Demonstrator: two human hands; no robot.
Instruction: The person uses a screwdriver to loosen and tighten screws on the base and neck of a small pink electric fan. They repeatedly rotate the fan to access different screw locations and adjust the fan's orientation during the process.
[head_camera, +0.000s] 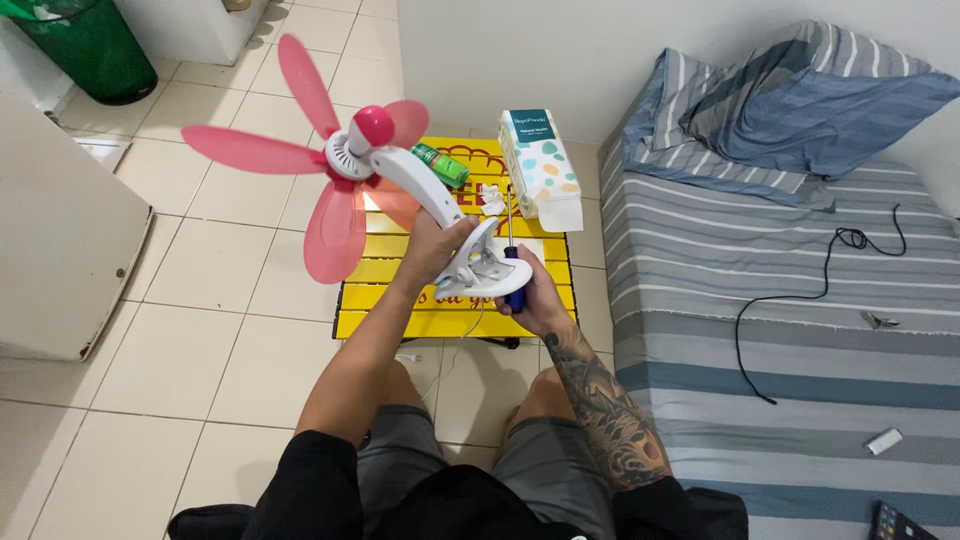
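Fan (380, 165) parts fill the middle of the view: a small white fan with pink blades and a pink hub is held up in the air above the near half of a low yellow table (360, 300). Its white neck slopes down from the blades to a round white base (485, 272), and the left hand (435, 248) wraps that neck just above the base, fingers (462, 232) closed around it. The right hand (535, 295) sits just beside the base on its right, fingers closed around the blue handle of a screwdriver (512, 255) whose thin shaft points up and away, close against the base; the tip's exact contact cannot be told.

Toward the far edge of the table lie a green tube (440, 165) and, at the far right corner, a white tissue pack (540, 170) with coloured spots. Right of the table is a bed (760, 400) with a grey striped sheet, a blue striped pillow (800, 100), a black cable (810, 290) and a small white object near its near edge. A green bin (90, 45) stands on the tiled floor at far left.
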